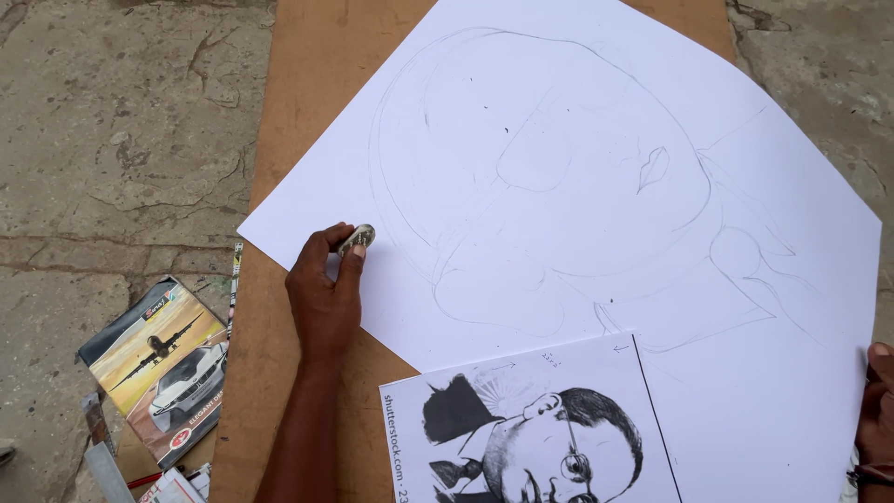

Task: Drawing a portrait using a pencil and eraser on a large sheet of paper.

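**Eraser at the drawing's left edge, in the left hand**

The left hand pinches a small, worn eraser between thumb and fingertips, pressed on the big white sheet close to its near-left edge. The pencilled outline of a head lies just to the right and far side of the eraser, its long axis running from far left to near right across the sheet. The right hand shows only at the right border, resting on the sheet well apart from the eraser; whether it is open or closed I cannot tell. The printed reference portrait lies nearest, overlapping the sheet, all on a brown board surface
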